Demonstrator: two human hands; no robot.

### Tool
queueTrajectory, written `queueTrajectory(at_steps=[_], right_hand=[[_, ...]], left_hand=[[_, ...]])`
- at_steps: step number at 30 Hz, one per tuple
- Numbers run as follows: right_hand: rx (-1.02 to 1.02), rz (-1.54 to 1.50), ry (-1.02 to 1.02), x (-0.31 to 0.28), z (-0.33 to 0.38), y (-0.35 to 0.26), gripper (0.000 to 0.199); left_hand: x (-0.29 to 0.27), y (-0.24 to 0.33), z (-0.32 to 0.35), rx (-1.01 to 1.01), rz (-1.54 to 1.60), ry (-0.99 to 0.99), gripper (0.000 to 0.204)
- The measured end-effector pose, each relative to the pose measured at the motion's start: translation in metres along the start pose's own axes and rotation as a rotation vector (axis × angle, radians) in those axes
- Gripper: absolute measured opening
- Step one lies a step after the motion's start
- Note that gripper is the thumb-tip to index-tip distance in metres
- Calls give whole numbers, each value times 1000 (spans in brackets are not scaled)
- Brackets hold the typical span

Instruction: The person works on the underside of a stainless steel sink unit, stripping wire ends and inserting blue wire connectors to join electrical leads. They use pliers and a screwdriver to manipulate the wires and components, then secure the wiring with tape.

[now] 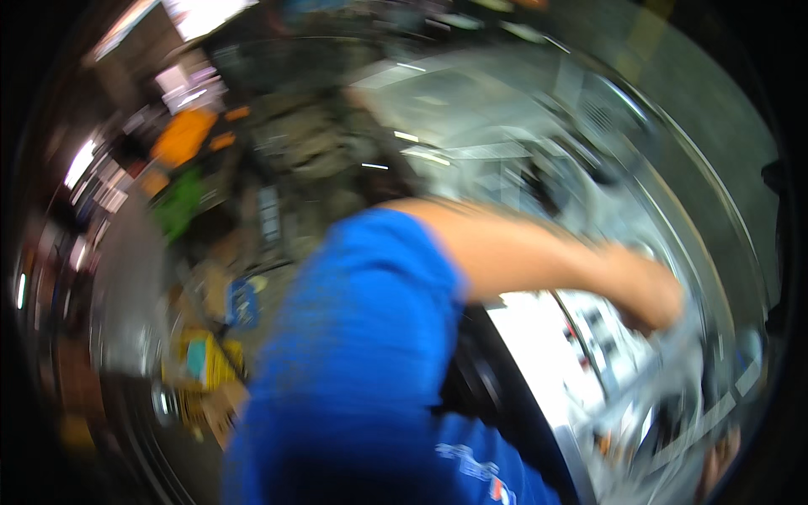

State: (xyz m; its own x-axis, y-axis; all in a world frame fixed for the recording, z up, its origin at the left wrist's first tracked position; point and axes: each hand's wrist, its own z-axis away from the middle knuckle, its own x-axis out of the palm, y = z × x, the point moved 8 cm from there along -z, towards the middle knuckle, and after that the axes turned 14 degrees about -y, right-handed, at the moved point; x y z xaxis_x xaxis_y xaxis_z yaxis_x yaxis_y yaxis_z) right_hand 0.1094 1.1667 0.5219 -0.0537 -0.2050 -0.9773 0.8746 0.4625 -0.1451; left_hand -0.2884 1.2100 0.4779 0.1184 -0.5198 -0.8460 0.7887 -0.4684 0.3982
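Your left hand (pixel 652 295) reaches out over a pale, shiny appliance top (pixel 547 337), perhaps gripping a grey part there; blur hides whether your fingers are closed. Your blue sleeve (pixel 362 337) fills the middle. Cluttered yellow boxes (pixel 202 358) lie lower left.

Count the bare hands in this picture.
1 for certain: the hand right of centre, reaching out from the blue sleeve. A skin-coloured blur at the lower right edge may be another, but it is too smeared to tell.
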Motion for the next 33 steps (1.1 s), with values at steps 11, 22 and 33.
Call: queueTrajectory(at_steps=[11,22,33], right_hand=[[455,-64,13,23,3,-5,37],[610,29,-41,31,12,6,28],[345,362,362,2,21,-2,21]], left_hand=[[132,59,-51,540,-199,-399,12],[279,38,-159,313,-537,-465,20],[264,58,-149,395,-451,-485,23]])
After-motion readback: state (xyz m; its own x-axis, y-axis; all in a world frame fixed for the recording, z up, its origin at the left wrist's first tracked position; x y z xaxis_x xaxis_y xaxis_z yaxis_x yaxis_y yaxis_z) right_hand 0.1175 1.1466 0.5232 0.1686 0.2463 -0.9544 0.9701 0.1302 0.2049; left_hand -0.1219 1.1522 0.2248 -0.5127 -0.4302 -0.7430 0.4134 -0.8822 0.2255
